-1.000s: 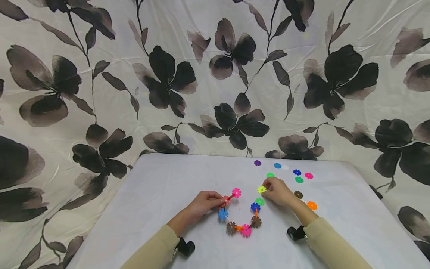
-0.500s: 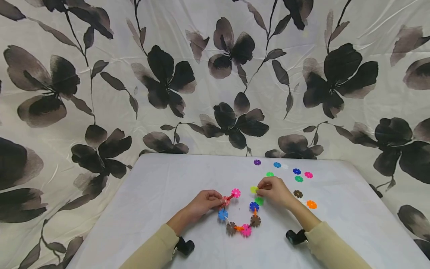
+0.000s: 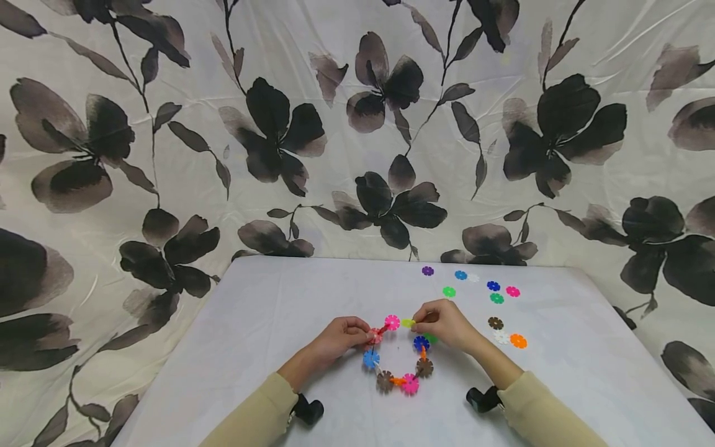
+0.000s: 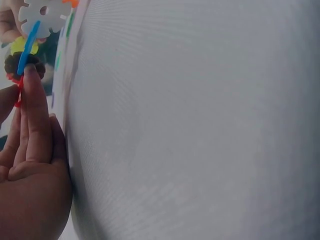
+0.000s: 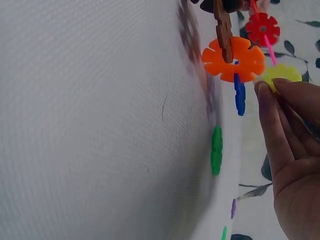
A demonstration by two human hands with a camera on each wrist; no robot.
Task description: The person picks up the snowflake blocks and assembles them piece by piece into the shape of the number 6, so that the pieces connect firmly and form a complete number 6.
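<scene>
Head view: the left hand (image 3: 341, 338) pinches the chain (image 3: 410, 383) on its left side; the right hand (image 3: 447, 323) pinches a yellow disc (image 3: 408, 323) just right of the chain's pink end disc (image 3: 392, 323). A loose left pinch could let the chain twist under a push.

Left wrist view: finger and thumb pinch the chain's red disc (image 4: 20, 95) edge-on; pressure might pop a neighbouring joint.

Right wrist view: yellow meets or nearly meets pink; misaligned slots could make it slip. The green disc (image 5: 216, 150), beside the chain's blue end, might get knocked.
</scene>
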